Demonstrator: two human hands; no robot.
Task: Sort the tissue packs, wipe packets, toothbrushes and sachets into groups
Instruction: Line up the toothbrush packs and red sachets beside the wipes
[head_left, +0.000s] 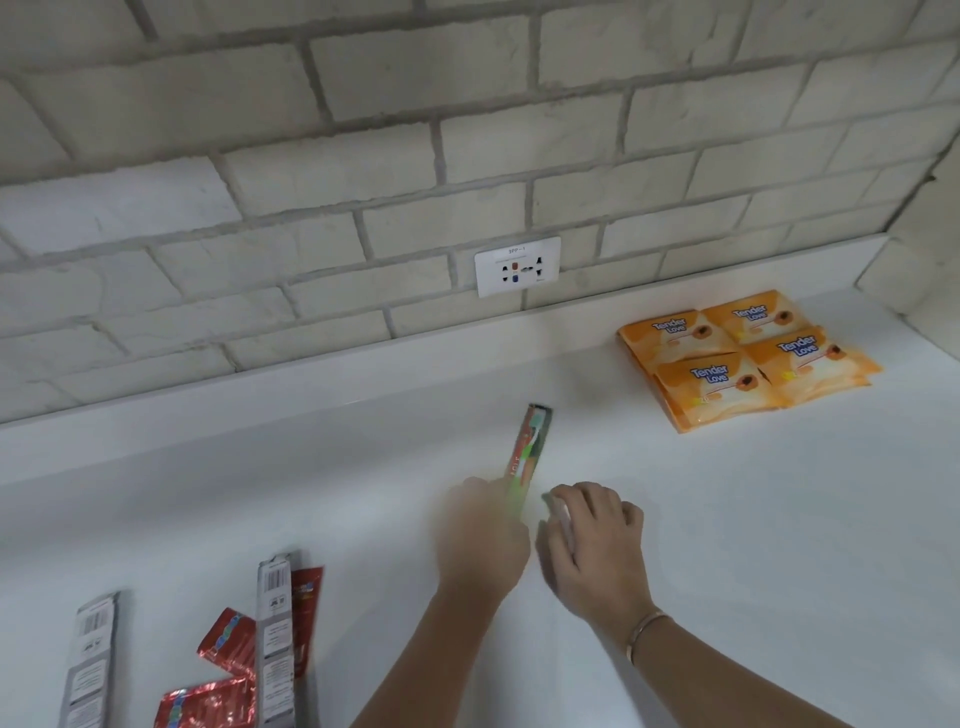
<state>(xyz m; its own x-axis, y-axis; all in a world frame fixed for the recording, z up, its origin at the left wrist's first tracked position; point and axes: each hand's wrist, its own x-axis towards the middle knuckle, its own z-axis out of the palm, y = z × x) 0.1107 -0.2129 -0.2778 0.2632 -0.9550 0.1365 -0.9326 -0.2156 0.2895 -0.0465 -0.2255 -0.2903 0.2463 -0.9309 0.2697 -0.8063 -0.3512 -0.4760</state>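
Left hand: toothbrush; right hand: white packet

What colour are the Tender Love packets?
The Tender Love packets are orange, clearest in the head view.

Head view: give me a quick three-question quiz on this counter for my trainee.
1. Short answer: which hand grips the green toothbrush pack?
2. True or false: the orange packets lie touching the red sachets.
3. Count: how many orange packet fronts show from above?

Key:
1. The left hand, though it is blurred.
2. False. The packets lie far right near the wall, and the sachets lie near left.
3. Four.
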